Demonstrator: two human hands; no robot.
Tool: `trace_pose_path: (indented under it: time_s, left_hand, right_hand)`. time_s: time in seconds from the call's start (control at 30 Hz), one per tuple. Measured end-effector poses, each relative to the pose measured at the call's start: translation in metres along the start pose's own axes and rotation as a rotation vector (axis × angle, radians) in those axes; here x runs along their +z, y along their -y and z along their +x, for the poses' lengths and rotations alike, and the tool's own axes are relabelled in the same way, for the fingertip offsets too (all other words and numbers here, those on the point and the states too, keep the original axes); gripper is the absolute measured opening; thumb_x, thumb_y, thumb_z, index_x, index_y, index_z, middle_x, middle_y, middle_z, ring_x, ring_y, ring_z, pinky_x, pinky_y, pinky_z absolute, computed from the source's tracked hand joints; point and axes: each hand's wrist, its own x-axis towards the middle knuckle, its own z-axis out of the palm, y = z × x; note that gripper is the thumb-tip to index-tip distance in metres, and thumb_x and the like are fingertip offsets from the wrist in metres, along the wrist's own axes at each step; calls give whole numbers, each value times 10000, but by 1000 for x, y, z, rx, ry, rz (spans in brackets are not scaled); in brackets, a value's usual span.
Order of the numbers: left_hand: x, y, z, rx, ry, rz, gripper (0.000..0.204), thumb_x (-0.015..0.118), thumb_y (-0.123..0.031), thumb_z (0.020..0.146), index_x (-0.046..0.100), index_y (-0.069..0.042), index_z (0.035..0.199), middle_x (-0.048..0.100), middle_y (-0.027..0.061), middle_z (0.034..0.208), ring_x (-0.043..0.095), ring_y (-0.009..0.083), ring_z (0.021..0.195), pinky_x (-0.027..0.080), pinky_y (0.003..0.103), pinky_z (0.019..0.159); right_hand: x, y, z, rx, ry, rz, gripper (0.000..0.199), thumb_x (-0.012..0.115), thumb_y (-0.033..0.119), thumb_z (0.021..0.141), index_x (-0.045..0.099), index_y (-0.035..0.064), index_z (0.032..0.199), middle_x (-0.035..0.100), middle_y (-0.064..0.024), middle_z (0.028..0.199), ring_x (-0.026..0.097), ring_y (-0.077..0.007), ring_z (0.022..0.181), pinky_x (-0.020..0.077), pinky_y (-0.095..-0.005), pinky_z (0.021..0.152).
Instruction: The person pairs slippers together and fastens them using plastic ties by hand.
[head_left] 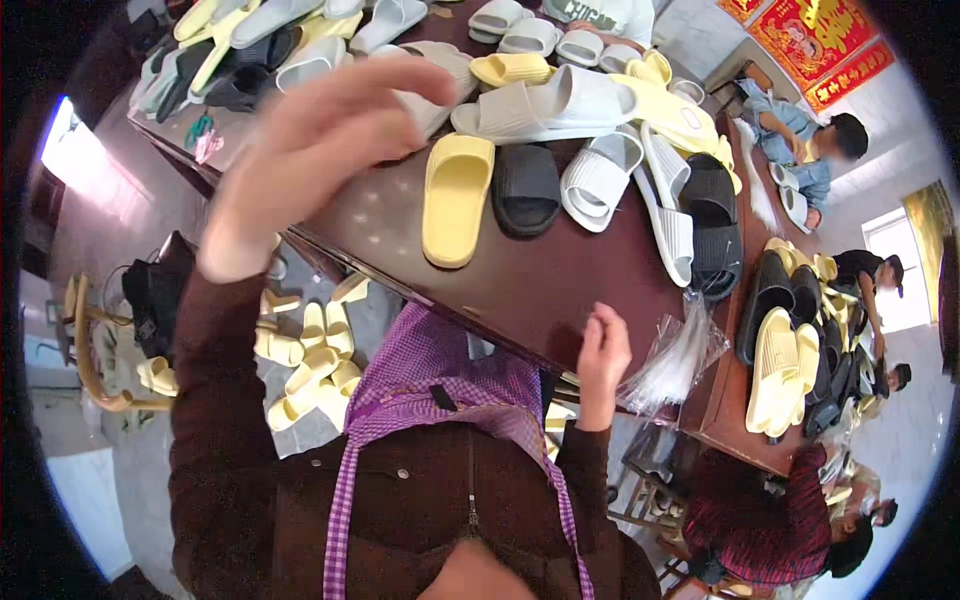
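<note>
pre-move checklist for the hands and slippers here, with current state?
1. Left hand empty and raised over the table: ok.
2. Right hand at the table edge beside the clear bags: ok; grip on a bag: cannot tell.
3. Yellow slipper lying flat and uncovered: ok.
4. Black slipper beside it, uncovered: ok.
5. Matching pair for the yellow slipper: cannot tell.

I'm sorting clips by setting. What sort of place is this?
Likely a slipper packing workshop: loose slippers cover a long table, clear bags lie by the right hand, and other people sit sorting more.
</note>
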Motion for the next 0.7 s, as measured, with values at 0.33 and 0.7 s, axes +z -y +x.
trace_pose_path:
  time_s: [0.33, 0.7]
  left_hand:
    - [85, 204, 75, -665, -219, -388, 433, 581, -317, 836, 506, 4, 1118, 527, 85, 880, 593, 186, 770, 510, 297, 599]
    - [165, 201, 31, -756, -248, -483, 360, 576, -247, 826, 459, -16, 1077, 491, 100, 860, 603, 255, 741, 522, 357, 573]
  right_hand:
    - [-12, -17, -44, -105, 61, -33, 135, 540, 1, 845, 599, -26, 964, 632, -137, 888, 628, -227, 789, 502, -304, 709]
    - [-83, -31, -122, -38, 63, 70, 100, 550, 11, 829, 608, -17, 907, 629, -159, 868, 613, -310, 789, 491, -360, 705]
